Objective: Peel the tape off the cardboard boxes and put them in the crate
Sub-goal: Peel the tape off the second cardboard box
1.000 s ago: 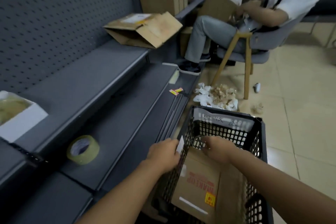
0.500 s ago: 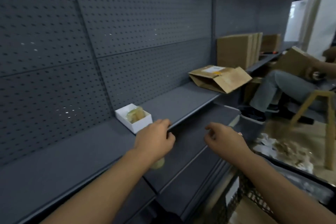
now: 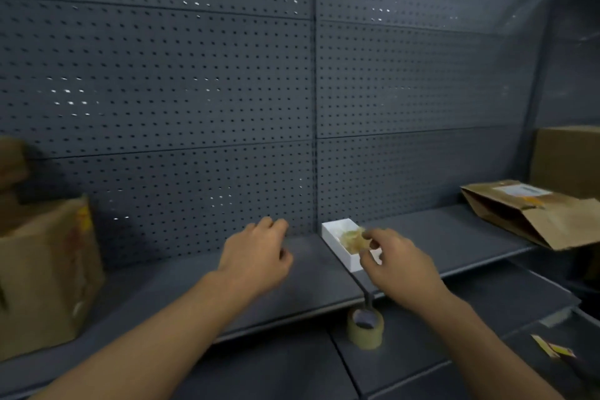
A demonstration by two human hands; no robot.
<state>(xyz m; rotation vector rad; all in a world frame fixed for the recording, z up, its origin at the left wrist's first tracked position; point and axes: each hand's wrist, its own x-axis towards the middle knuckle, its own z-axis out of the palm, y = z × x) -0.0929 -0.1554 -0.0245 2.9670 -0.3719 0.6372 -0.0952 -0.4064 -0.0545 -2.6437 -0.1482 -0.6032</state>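
Observation:
My left hand [image 3: 256,256] hovers palm down over the grey shelf [image 3: 201,295], fingers loosely curled, nothing in it. My right hand [image 3: 399,266] reaches to a small white box [image 3: 334,227] that holds a crumpled wad of peeled tape [image 3: 352,239]; its thumb and forefinger touch the wad, and blur hides whether they pinch it. An open cardboard box [image 3: 42,269] stands at the shelf's left end. A flattened cardboard box [image 3: 532,214] with a white label lies at the right end. The crate is out of view.
A roll of clear tape [image 3: 365,328] sits on the lower shelf below my right hand. More cardboard [image 3: 568,159] stands upright at the far right. Small yellow label scraps [image 3: 552,347] lie on the lower shelf. A perforated grey back panel [image 3: 227,91] rises behind.
My view swung left from the crate up to the shelf. Both hands left the crate and cardboard; the right hand has moved to the white box, the left has drifted left of it.

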